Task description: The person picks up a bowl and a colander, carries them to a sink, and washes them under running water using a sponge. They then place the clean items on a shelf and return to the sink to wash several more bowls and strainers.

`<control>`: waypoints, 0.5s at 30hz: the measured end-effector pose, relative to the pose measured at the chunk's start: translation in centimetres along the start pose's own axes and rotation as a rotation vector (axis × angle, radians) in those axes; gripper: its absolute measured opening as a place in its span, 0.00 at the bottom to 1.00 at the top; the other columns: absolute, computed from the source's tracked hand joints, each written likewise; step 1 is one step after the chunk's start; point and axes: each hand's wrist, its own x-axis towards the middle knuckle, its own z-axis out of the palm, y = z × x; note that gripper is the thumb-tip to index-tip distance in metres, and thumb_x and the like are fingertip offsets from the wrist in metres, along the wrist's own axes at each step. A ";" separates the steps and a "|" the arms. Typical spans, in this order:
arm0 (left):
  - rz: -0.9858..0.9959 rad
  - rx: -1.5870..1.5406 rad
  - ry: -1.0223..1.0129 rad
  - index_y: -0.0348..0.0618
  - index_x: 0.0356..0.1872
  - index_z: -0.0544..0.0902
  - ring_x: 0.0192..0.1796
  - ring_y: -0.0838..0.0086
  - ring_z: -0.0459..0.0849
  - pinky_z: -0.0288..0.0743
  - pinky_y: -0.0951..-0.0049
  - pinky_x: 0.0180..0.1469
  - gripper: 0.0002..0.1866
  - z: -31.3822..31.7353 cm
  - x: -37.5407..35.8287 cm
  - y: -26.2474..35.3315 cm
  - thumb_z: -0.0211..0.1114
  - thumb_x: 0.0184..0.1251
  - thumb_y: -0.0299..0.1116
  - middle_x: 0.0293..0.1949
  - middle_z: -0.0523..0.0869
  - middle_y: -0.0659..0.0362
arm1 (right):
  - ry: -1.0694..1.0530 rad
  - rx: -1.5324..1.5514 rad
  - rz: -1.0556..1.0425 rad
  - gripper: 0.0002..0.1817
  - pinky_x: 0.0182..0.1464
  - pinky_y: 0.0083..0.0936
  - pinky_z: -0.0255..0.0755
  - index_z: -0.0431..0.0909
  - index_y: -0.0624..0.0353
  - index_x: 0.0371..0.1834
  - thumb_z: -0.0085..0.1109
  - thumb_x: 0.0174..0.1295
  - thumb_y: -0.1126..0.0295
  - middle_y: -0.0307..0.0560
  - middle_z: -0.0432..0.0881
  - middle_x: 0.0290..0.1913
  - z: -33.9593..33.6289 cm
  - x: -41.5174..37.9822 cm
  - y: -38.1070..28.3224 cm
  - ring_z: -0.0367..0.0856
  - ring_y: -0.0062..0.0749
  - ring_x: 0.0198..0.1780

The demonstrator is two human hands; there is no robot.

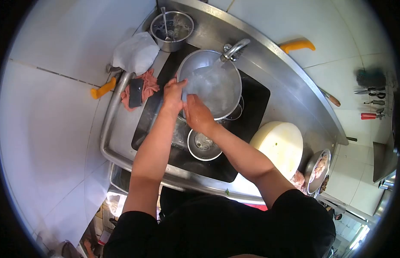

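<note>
A large round metal bowl (225,101) is tilted under the tap (236,49), and water runs from the spout into it. The water inside looks cloudy and splashing. At the bowl's near left rim my left hand (173,94) is closed on the edge, thumb on the inner side. Just to its right, my right hand (199,114) also grips the rim, its fingers partly hidden below. Under the bowl, in the dark sink (247,124), lies a smaller metal bowl (203,148) with some clear liquid in it.
A metal pot (187,32) with a spoon in sudsy water stands at back left. Nearby are a white plastic bag (136,52), a pink cloth (149,84) and a dark sponge-like block (135,92). A pale round board (277,146) and a bowl of meat (318,172) are at right.
</note>
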 end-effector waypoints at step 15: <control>-0.080 0.246 -0.154 0.33 0.36 0.81 0.28 0.72 0.78 0.71 0.74 0.31 0.15 -5.6 -1.4 1.2 0.55 0.43 0.13 0.30 0.80 0.57 | -0.171 -0.436 -0.332 0.21 0.71 0.36 0.70 0.73 0.51 0.65 0.55 0.69 0.72 0.53 0.62 0.78 -8.3 9.2 12.2 0.72 0.55 0.70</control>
